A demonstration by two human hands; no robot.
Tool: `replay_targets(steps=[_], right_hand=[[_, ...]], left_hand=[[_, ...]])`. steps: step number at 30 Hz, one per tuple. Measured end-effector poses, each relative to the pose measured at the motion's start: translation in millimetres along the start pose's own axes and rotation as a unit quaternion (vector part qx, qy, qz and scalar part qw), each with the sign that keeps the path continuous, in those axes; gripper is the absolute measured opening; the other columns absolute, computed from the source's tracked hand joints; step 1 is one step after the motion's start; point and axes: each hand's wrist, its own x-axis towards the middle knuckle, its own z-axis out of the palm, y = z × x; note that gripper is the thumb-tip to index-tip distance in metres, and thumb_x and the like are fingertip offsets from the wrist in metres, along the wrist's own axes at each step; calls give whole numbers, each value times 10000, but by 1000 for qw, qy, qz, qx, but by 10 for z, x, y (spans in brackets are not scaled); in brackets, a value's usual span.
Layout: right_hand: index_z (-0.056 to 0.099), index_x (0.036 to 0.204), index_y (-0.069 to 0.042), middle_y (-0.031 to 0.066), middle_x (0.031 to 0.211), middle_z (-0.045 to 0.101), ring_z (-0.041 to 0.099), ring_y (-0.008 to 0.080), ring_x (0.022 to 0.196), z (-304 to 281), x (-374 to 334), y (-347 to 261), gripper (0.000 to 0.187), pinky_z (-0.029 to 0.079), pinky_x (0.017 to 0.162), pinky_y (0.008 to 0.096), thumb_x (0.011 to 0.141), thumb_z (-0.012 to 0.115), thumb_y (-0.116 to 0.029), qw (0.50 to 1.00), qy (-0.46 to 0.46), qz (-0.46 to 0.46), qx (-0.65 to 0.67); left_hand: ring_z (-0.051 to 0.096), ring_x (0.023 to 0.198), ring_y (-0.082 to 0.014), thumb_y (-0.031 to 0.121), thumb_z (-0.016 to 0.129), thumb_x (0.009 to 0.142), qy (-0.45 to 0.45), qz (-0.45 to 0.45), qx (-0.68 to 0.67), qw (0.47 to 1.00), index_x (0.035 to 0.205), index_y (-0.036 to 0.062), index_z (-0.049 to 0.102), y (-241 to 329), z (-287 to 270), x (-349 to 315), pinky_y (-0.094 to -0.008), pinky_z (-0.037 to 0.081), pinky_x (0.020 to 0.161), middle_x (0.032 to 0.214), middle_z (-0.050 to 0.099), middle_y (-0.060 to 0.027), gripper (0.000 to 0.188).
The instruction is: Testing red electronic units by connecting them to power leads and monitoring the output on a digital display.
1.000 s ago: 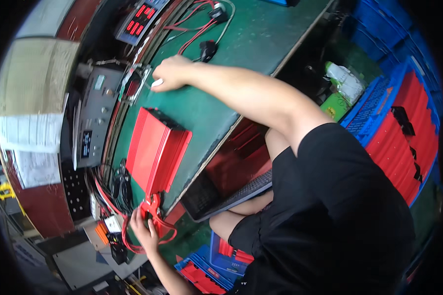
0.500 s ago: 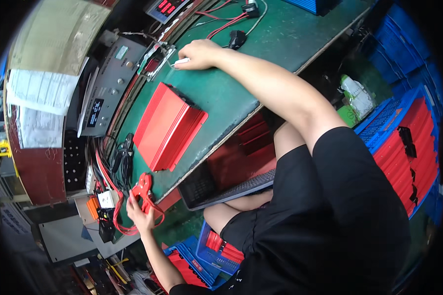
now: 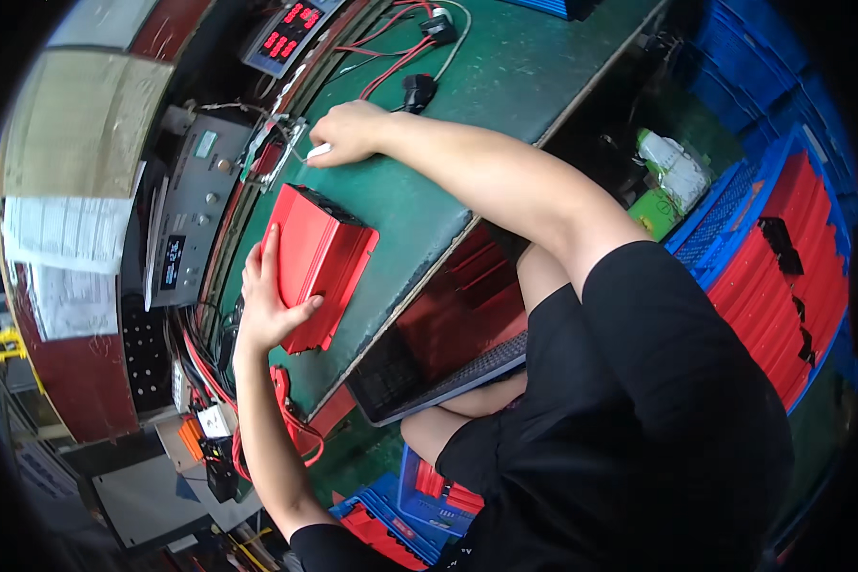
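A ribbed red metal case (image 3: 338,272) lies on the green bench top, its dark end face toward the far side. My left hand (image 3: 269,300) rests on the near left part of the case, fingers spread and thumb stretched across its top. Beyond the case, my right hand (image 3: 350,132) is closed around a small white piece (image 3: 318,151), whose exact kind I cannot make out. A thin wire runs near it. Beside my left forearm, a red clamp (image 3: 281,386) with red cable lies at the bench's near end, partly hidden by the arm.
Along the left stands a grey instrument (image 3: 195,205) with knobs, and farther back a meter (image 3: 291,33) with red digits. Black plugs (image 3: 418,92) with wires lie on the bench (image 3: 505,71). Blue crates (image 3: 734,229) of red cases stand at right; a dark tray (image 3: 448,381) sits below the edge.
My left hand has left the red clamp and moved up onto the red case. My right hand still holds the white piece near the same spot. The whole view has shifted slightly.
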Motion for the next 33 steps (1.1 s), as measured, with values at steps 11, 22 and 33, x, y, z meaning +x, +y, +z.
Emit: replay_targets(steps=[11,22,33], right_hand=[[738,965,-114,134,923,722,686,335,919,23,-2,-19,474,538,786,459,857,594,-552,997,34,-57,27],[686,1164,-47,98,1023,689,657,214,949,-59,-1350,-1432,351,520,866,355,879,668,-251,883,55,-249,395],[454,1403,23,192,1321,601,618,309,1199,1614,-3620,-1700,545,481,1051,475,954,602,-248,236,-276,263,894]], left_hand=[[388,1391,-335,680,632,837,228,-17,-516,825,1546,84,250,345,726,-1608,-506,331,1151,1518,360,-170,1002],[400,1372,-315,650,708,757,346,-97,-679,640,1530,19,209,1387,1668,-2820,-472,371,1104,1526,333,-168,1115],[609,1131,-271,285,581,966,280,-226,-526,771,1218,-11,622,1431,1980,-3037,-409,462,987,1185,654,-160,391]])
